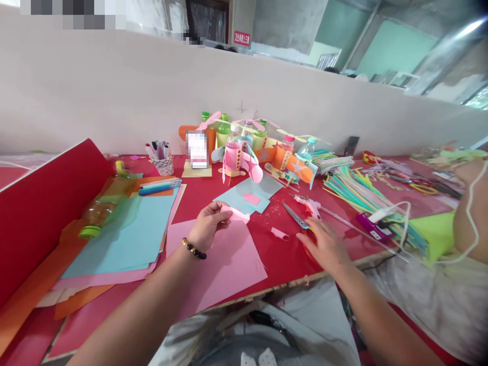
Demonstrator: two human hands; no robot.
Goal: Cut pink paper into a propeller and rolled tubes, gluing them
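My left hand [211, 223] pinches a small piece of pink paper [237, 214] between thumb and fingers, above a large pink sheet [217, 264]. Over the handles of the scissors [295, 216] is my right hand [324, 241], thumb and fingers apart. The scissors lie on the red table with their blades pointing away to the left; part of the handles is hidden by the hand. Between my hands lies a curled pink scrap [279, 234]. Just beyond, a pink cut-out [251, 199] rests on light blue paper [232, 193].
A pink glue gun [308, 206] lies beyond the scissors. Decorated bottle planes [232, 157] stand at the back. Coloured paper [122, 234] and a plastic bottle [104, 203] are left, coloured strips [358, 195] and a purple power block [375, 226] right. Another person's arm [470, 208] is far right.
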